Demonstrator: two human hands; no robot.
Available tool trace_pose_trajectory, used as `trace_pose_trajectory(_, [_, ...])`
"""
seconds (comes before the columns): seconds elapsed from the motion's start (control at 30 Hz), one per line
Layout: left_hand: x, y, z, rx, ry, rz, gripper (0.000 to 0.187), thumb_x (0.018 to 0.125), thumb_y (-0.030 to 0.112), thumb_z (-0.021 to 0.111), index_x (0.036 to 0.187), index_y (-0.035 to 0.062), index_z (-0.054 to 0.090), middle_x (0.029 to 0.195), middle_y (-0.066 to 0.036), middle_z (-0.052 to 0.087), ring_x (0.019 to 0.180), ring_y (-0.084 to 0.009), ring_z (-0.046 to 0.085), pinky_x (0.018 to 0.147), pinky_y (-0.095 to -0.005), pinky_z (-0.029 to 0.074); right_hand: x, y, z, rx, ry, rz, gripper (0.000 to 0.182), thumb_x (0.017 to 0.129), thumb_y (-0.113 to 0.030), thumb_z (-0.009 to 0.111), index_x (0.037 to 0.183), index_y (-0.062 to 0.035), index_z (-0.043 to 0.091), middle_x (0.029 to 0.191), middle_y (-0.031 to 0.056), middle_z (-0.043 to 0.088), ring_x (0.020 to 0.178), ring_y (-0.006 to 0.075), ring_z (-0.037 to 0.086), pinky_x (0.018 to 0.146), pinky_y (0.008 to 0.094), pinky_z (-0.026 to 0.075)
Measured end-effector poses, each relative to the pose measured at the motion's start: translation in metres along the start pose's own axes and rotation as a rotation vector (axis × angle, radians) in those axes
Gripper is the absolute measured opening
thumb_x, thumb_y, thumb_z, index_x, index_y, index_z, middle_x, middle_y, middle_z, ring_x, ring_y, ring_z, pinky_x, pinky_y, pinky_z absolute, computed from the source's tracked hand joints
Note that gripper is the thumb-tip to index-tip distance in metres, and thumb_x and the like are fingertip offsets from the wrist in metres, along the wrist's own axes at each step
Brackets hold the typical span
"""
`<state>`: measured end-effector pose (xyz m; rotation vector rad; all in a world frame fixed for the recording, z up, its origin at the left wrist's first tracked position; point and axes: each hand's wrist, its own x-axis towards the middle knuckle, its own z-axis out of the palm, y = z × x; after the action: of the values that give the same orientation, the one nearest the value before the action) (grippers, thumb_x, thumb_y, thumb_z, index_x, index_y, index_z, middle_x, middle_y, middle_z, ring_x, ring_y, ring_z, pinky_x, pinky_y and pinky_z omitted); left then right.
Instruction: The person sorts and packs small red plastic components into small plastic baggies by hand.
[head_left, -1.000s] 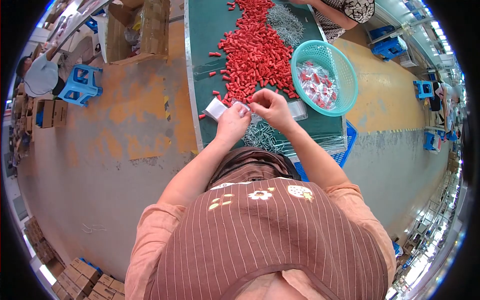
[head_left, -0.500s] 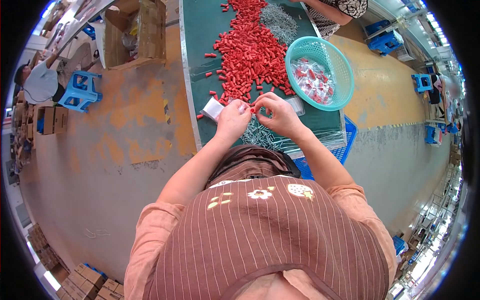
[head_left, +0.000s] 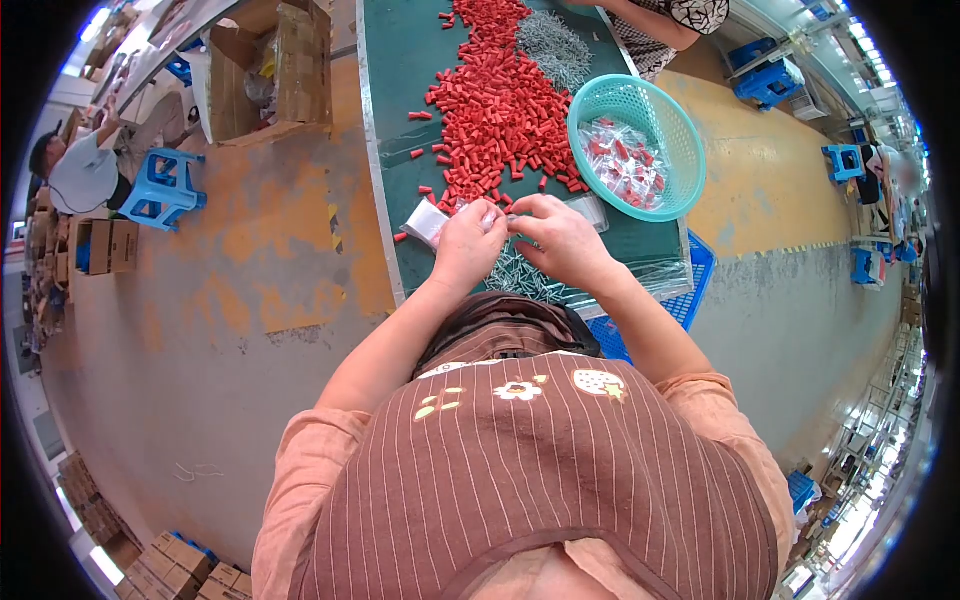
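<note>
My left hand [head_left: 467, 243] is closed on a small clear plastic bag [head_left: 489, 219] above the near end of the green table. Touching it from the right, my right hand [head_left: 562, 240] pinches at the bag's opening; what its fingertips hold is too small to make out. A stack of white bags [head_left: 425, 221] lies beside my left hand, and more clear bags [head_left: 590, 211] lie to the right. Loose screws [head_left: 522, 277] are spread below my hands. Beyond them is a large heap of red plugs [head_left: 500, 110], with grey screws [head_left: 555, 48] behind it.
A turquoise basket [head_left: 686, 150] with filled bags stands on the table's right side. A blue crate [head_left: 690, 290] is below the table's right edge. Another person's arm [head_left: 655, 25] reaches in at the far right. An open cardboard box [head_left: 305, 65] stands left of the table.
The red piece seen between my fingertips no longer shows. My right hand's fingers have moved in against my left hand, at the bag.
</note>
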<state>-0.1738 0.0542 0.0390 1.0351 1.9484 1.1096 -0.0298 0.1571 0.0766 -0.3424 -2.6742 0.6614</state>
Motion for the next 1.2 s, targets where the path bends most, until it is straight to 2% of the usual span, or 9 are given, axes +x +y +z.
trace_pose_trajectory(0.1, [0.003, 0.000, 0.001, -0.271, -0.119, -0.008, 0.020, 0.088, 0.021, 0.063, 0.094, 0.0026, 0.064, 0.083, -0.005, 0.065, 0.076, -0.0113, 0.059, 0.068, -0.0276, 0.047, -0.007, 0.011, 0.011, 0.157, -0.006, 0.077, 0.011, 0.079, -0.010, 0.068, 0.088, -0.0038, 0.066, 0.100, 0.0123, 0.061, 0.091, 0.0300, 0.062, 0.074, 0.0360, 0.051])
trace_pose_trajectory(0.2, [0.002, 0.003, -0.008, -0.249, -0.239, -0.018, 0.020, 0.089, 0.021, 0.065, 0.098, 0.0033, 0.065, 0.086, -0.003, 0.065, 0.079, -0.0087, 0.057, 0.069, -0.0248, 0.046, -0.013, 0.017, 0.012, 0.539, 0.046, 0.330, 0.014, 0.081, -0.009, 0.070, 0.093, -0.0031, 0.066, 0.100, 0.0107, 0.061, 0.092, 0.0240, 0.063, 0.074, 0.0328, 0.051])
trace_pose_trajectory(0.23, [-0.003, 0.008, -0.010, -0.256, -0.291, -0.042, 0.017, 0.087, 0.018, 0.066, 0.096, 0.0031, 0.066, 0.084, -0.003, 0.065, 0.079, -0.0082, 0.057, 0.071, -0.0240, 0.045, -0.014, 0.017, 0.010, 0.655, 0.045, 0.407, 0.015, 0.080, -0.006, 0.071, 0.093, -0.0011, 0.067, 0.098, 0.0078, 0.061, 0.089, 0.0165, 0.064, 0.075, 0.0295, 0.051])
trace_pose_trajectory(0.33, [-0.004, 0.011, -0.008, -0.259, -0.304, 0.033, 0.014, 0.087, 0.016, 0.066, 0.091, 0.0022, 0.066, 0.083, -0.002, 0.065, 0.079, -0.0081, 0.057, 0.072, -0.0236, 0.045, -0.014, 0.015, 0.005, 1.139, 0.067, 0.493, 0.012, 0.081, -0.005, 0.070, 0.091, 0.0013, 0.066, 0.097, 0.0062, 0.061, 0.084, 0.0135, 0.063, 0.075, 0.0277, 0.051])
trace_pose_trajectory(0.47, [-0.002, 0.004, -0.001, -0.287, -0.258, 0.040, 0.011, 0.087, 0.012, 0.066, 0.088, 0.0019, 0.065, 0.080, 0.000, 0.064, 0.078, -0.0075, 0.056, 0.071, -0.0237, 0.045, -0.020, 0.013, -0.004, 1.061, 0.116, 0.608, 0.009, 0.085, 0.001, 0.065, 0.093, 0.0008, 0.066, 0.092, 0.0021, 0.062, 0.083, 0.0079, 0.059, 0.076, 0.0212, 0.048])
trace_pose_trajectory(0.67, [-0.007, 0.017, 0.001, -0.555, -0.212, 0.038, 0.013, 0.088, 0.015, 0.067, 0.096, 0.0042, 0.064, 0.076, 0.005, 0.058, 0.071, -0.0031, 0.053, 0.062, -0.0188, 0.042, -0.023, 0.005, -0.009, 1.032, 0.184, 0.615, 0.018, 0.084, 0.000, 0.066, 0.101, 0.0002, 0.062, 0.092, 0.0022, 0.064, 0.084, 0.0081, 0.060, 0.077, 0.0222, 0.049])
trace_pose_trajectory(0.97, [-0.009, 0.029, -0.004, -0.723, -0.194, -0.113, 0.008, 0.088, 0.010, 0.067, 0.093, 0.0038, 0.065, 0.079, 0.005, 0.057, 0.070, -0.0017, 0.049, 0.060, -0.0172, 0.040, -0.027, 0.004, -0.015, 1.062, 0.263, 0.602, 0.021, 0.083, 0.000, 0.066, 0.102, 0.0007, 0.060, 0.095, 0.0025, 0.062, 0.089, 0.0087, 0.061, 0.078, 0.0229, 0.049])
trace_pose_trajectory(1.17, [-0.004, 0.027, 0.000, -0.539, -0.145, -0.200, 0.014, 0.086, 0.017, 0.068, 0.092, 0.0038, 0.067, 0.079, 0.004, 0.059, 0.071, -0.0037, 0.051, 0.061, -0.0202, 0.042, -0.027, 0.004, -0.011, 1.059, 0.305, 0.594, 0.019, 0.083, -0.001, 0.066, 0.101, -0.0004, 0.060, 0.094, 0.0044, 0.063, 0.087, 0.0106, 0.062, 0.076, 0.0238, 0.050])
trace_pose_trajectory(1.2, [0.000, 0.018, 0.008, -0.508, -0.108, -0.008, 0.011, 0.087, 0.014, 0.067, 0.094, 0.0055, 0.065, 0.068, 0.005, 0.055, 0.053, -0.0032, 0.044, 0.045, -0.0191, 0.031, -0.028, 0.009, -0.012, 1.026, 0.329, 0.580, 0.019, 0.083, -0.001, 0.066, 0.100, -0.0011, 0.061, 0.094, 0.0047, 0.063, 0.087, 0.0107, 0.061, 0.075, 0.0239, 0.050])
